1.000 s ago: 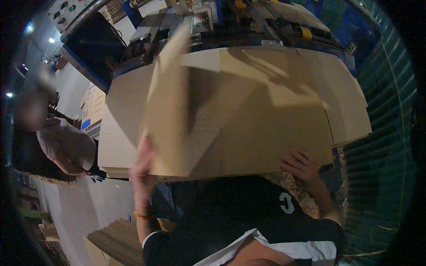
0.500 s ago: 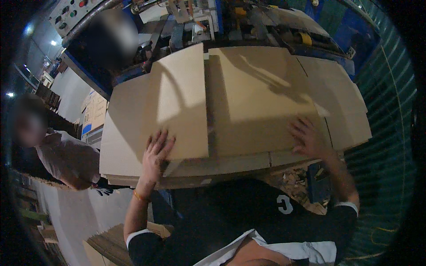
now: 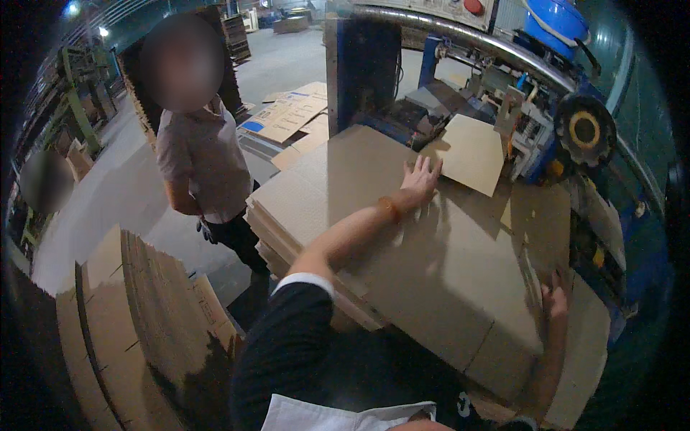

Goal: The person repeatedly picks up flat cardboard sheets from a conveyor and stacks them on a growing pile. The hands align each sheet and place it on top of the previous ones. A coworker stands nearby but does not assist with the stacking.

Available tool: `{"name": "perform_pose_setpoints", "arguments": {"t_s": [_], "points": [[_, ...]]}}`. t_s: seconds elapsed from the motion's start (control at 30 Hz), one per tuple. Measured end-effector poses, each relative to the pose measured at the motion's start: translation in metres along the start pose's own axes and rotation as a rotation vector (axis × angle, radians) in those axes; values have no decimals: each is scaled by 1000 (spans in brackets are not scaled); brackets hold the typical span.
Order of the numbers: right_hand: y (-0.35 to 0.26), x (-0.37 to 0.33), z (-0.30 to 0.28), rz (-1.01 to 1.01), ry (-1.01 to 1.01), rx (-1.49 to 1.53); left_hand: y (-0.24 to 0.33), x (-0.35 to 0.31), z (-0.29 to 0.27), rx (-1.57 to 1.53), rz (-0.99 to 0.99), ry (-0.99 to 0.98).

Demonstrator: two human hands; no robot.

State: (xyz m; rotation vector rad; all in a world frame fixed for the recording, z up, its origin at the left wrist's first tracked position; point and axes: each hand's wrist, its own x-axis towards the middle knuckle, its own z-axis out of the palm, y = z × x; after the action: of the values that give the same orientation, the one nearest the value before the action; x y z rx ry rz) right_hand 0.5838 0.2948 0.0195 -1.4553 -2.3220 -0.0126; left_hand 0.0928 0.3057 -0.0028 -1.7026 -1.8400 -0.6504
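The left hand [image 3: 421,181], fingers spread, is at a cardboard sheet's [image 3: 471,156] edge beside the machine [image 3: 532,133]; the right hand [image 3: 555,298], over stacked cardboard [image 3: 445,280], is blurred, its grip impossible to tell

Rows of dark print run across the cardboard sheets [image 3: 298,115] lying behind the co-worker [image 3: 208,161], with a solid blue printed patch [image 3: 253,126] near their left edge; the lettering is too small and slanted to read. On the person's black shirt [image 3: 287,341], close to the lower edge of the view, stands 1 white character [image 3: 463,404], seen at a slant.
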Motion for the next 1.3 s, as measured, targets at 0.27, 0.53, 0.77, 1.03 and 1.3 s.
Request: {"name": "perform_pose_setpoints", "arguments": {"t_s": [0.27, 0.53, 0.77, 1.03, 1.3], "points": [[15, -117, -43, 548, 308, 101, -100, -162, -155, -356, -1021, 388], [57, -185, -69, 751, 910, 404, -109, -177, -147, -380, -1089, 345], [183, -289, -108, 1001, 1421, 514, -138, -166, -194, -640, -902, 603], [44, -285, -166, 688, 1015, 340, -185, -179, -197, -1592, -916, 428], [-148, -258, -64, -170, 126, 54, -26, -190, -228, -907, -2, -112]]}}
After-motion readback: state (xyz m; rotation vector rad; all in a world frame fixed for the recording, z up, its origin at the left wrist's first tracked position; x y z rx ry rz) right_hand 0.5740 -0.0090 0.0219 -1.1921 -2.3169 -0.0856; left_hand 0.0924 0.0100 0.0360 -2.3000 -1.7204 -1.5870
